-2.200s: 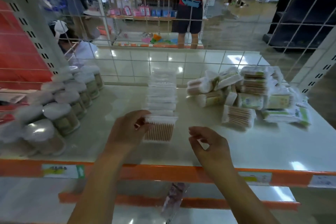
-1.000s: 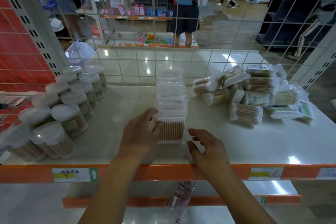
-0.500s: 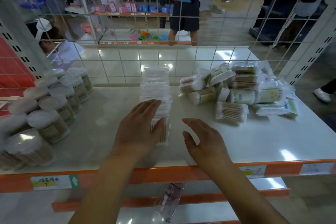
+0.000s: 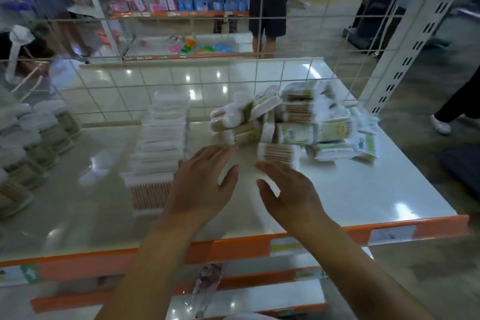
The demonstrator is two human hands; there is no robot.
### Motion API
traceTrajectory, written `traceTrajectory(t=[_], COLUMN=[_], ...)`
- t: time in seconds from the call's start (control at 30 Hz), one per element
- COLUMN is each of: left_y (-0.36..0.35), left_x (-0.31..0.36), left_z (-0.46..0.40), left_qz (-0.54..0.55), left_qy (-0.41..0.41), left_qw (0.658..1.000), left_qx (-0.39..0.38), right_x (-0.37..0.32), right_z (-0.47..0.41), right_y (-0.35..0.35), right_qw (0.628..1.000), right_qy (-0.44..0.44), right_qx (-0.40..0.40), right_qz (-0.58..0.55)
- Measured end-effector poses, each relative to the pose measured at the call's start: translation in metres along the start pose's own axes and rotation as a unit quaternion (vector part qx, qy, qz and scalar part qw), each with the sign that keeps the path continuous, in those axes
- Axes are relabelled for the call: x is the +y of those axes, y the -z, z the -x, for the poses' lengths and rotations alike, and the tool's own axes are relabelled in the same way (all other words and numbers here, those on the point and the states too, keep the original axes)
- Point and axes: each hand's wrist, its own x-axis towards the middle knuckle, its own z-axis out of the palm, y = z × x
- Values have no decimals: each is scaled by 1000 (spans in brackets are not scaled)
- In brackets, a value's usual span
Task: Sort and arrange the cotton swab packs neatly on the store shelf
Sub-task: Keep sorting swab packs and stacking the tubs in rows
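On the glossy white store shelf (image 4: 363, 189), your neat row of clear flat cotton swab packs (image 4: 158, 153) now lies released at centre-left. Your left hand (image 4: 205, 184) and right hand (image 4: 288, 192), both empty with fingers spread, have shifted towards the jumbled pile of bagged swab packs (image 4: 298, 125), so sorting that pile comes next.

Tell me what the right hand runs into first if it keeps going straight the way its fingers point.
The right hand points forward and a little left. The first thing in that line looks like the loose swab pack at the near edge of the unsorted pile. Depth is unclear in this blurred view.
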Motion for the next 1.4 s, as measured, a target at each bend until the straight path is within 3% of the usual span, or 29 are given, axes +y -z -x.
traceTrajectory(t=[0.13, 0.27, 0.47, 0.83, 1.13, 1.4], left_y=[-25, -52, -78, -96, -101, -90], left_x=[22, 34, 34, 16, 8, 9], left_z=[-11, -20, -28, -19, -17, -15], left_qz=[30, 68, 66, 122, 126, 223], left_qy=[-9, 5, 68, 152, 165, 230], left_qw=[1000, 998, 995, 980, 977, 943], left_qx=[1, 8, 31, 45, 40, 86], right_x=[32, 58, 87, 99, 98, 92], right_z=[-1, -4, -19, -32, -29, -21], right_y=[16, 27, 14, -7, -6, 7], right_qw=[1000, 998, 997, 992, 992, 950], right_qy=[9, -47, -40, -86, -80, -165], right_qx=[7, -12, 39, -42, -14, -21], right_qz=[7, -35, -54, -77, -97, -264])
